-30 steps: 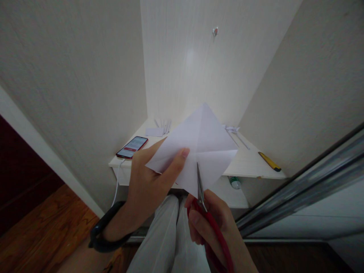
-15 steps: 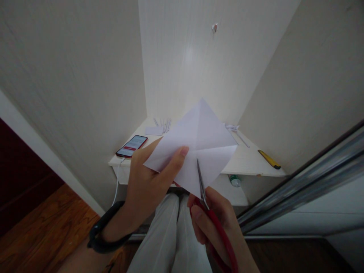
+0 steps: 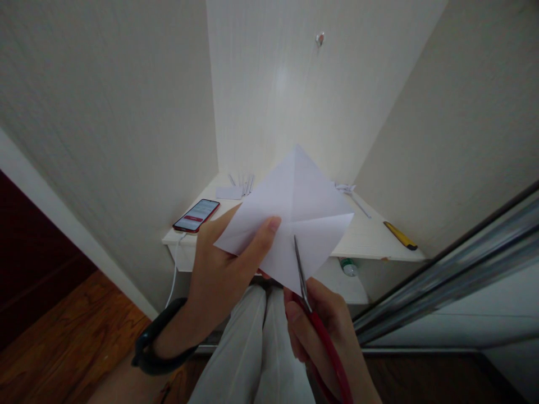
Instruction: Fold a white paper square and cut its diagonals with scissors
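Observation:
A square sheet of white paper (image 3: 311,196), creased through its middle, is held up with one corner toward me. My left hand (image 3: 229,269) grips its left side, thumb on top and the other fingers underneath. In my right hand (image 3: 324,325) is a pair of scissors (image 3: 330,353) with red handles, my fingers wrapped round them. One metal blade lies over the paper, running from the near corner to near the centre along a crease; the other blade is hidden beneath the sheet.
On the white shelf (image 3: 357,244) lie a phone (image 3: 196,216) with a charging cable, a small white card (image 3: 228,193), several thin paper strips (image 3: 248,185), crumpled paper (image 3: 345,188) and a yellow cutter (image 3: 400,235). A bottle (image 3: 348,266) lies below. Panels enclose the back and sides.
Both hands, the paper and the scissors hold almost the same pose. The scissors sit very slightly farther right, and the whole view has shifted a little.

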Demonstrator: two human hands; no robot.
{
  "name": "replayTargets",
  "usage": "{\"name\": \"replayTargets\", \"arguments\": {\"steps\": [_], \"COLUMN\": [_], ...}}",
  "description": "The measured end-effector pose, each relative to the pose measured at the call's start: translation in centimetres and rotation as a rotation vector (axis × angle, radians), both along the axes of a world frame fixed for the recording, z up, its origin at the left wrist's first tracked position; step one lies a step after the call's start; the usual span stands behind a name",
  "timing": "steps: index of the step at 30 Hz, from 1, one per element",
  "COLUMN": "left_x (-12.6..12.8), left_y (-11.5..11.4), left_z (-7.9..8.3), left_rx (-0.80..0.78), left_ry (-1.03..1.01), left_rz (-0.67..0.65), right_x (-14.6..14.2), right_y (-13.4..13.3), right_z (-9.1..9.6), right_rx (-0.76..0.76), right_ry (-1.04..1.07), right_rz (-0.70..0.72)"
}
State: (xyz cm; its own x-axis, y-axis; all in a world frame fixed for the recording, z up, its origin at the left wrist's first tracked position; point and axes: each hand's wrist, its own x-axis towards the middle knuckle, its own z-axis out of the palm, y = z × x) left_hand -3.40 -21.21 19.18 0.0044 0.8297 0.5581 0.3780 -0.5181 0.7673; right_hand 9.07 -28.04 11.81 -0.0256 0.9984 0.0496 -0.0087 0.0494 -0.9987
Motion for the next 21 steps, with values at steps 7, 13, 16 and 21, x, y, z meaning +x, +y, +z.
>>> {"name": "replayTargets", "arguments": {"steps": [7,13,16,21], "left_x": [0.12,0.00,-0.02,-0.01], "left_y": [-0.13,-0.07,-0.07,-0.09], "left_z": [0.06,-0.13,-0.15,-0.09], "left_rx": [-0.016,0.002,0.004,-0.005], "left_ry": [-0.018,0.007,0.013,0.012], "left_rz": [-0.008,0.022,0.027,0.011], "right_x": [0.15,0.11,0.12,0.06], "right_y": [0.11,0.15,0.14,0.09], "right_z": [-0.09,-0.02,-0.03,-0.29], "right_rx": [0.033,0.013,0.003,0.015], "right_ry": [-0.036,-0.023,-0.035,-0.044], "right_rz": [-0.007,-0.008,-0.008,-0.022]}}
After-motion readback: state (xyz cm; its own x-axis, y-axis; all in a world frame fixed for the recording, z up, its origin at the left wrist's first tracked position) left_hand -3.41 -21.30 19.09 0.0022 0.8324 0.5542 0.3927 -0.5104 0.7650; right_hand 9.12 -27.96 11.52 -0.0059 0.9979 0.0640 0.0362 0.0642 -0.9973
